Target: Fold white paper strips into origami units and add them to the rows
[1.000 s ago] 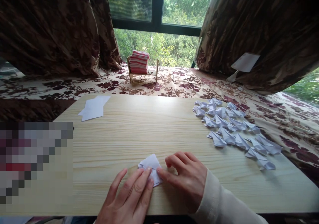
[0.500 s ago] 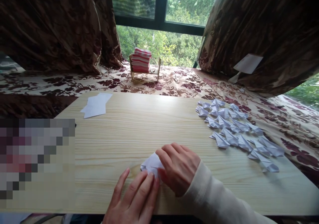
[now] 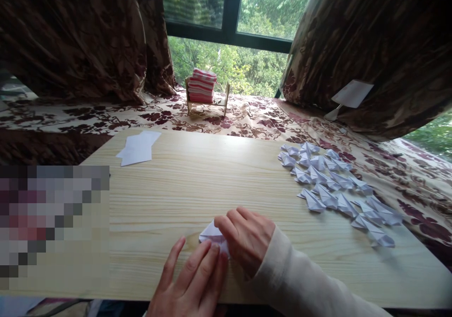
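A partly folded piece of white paper point(image 3: 209, 233) lies near the table's front edge, with a crease running across it. My left hand point(image 3: 192, 277) rests with its fingers stretched out, the fingertips pressing the paper's near side. Curled over the paper's right part is my right hand point(image 3: 247, 239), its thumb and index finger closed on the sheet. The right fingers hide that end of the paper, so its full shape does not show.
On the right of the wooden table point(image 3: 169, 190) lie several folded white paper pieces point(image 3: 326, 195). Flat white sheets point(image 3: 137, 148) sit at the back left. Behind the table, a small rack point(image 3: 226, 99) with folded striped cloths point(image 3: 202, 86) and a white lamp point(image 3: 353, 93) stand on patterned fabric.
My right hand has slid slightly left across the paper. My left hand stays almost in place. The whole view has shifted a little.
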The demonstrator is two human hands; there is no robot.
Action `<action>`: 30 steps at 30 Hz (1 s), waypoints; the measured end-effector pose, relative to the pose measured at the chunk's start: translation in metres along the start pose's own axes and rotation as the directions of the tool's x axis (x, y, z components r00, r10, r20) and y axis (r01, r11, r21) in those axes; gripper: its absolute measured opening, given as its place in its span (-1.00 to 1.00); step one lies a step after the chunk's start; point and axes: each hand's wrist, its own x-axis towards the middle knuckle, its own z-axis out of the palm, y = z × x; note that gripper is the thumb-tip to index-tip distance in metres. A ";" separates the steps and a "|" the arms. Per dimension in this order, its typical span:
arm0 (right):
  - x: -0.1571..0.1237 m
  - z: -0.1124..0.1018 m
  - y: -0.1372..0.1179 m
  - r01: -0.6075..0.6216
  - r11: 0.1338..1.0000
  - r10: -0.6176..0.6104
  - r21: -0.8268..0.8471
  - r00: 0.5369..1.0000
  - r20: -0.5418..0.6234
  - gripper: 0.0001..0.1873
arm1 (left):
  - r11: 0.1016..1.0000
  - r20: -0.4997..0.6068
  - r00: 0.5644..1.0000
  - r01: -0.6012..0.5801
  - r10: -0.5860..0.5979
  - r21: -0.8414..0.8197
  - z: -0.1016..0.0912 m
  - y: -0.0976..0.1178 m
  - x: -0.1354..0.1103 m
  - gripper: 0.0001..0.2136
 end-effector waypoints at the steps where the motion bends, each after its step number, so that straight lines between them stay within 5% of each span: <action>1: -0.001 0.003 0.002 -0.025 0.999 0.025 0.033 1.000 -0.015 -0.86 | 1.000 -0.002 1.000 -0.006 0.006 0.001 0.000 0.000 0.001 -0.65; 8: -0.010 0.014 0.017 -0.208 0.909 0.241 0.362 0.969 -0.047 -0.64 | 0.998 0.024 0.998 -0.055 0.055 0.023 -0.001 -0.002 0.002 -0.66; 13: -0.005 0.009 0.017 -0.091 0.992 0.093 0.091 0.995 -0.018 -0.44 | 0.998 0.047 0.997 -0.061 0.060 0.016 -0.002 -0.004 0.002 -0.66; 18: 0.005 0.002 0.025 0.040 0.999 -0.039 -0.037 0.999 0.004 -0.79 | 0.996 0.061 0.994 -0.090 0.089 0.010 -0.004 -0.006 0.003 -0.67; 22: 0.019 0.003 0.035 0.174 0.982 -0.166 0.073 0.980 -0.109 -0.86 | 0.995 0.045 0.994 -0.097 0.097 0.001 -0.003 -0.007 0.004 -0.69; 25: 0.031 0.013 0.039 0.051 0.954 -0.008 0.297 0.989 -0.147 -0.85 | 0.995 0.040 0.994 -0.103 0.104 -0.009 -0.002 -0.008 0.005 -0.67; 30: 0.038 0.023 0.043 -0.152 0.854 0.178 0.498 0.984 -0.004 -0.88 | 0.997 0.043 0.998 -0.047 0.050 -0.059 -0.005 -0.011 0.010 -0.64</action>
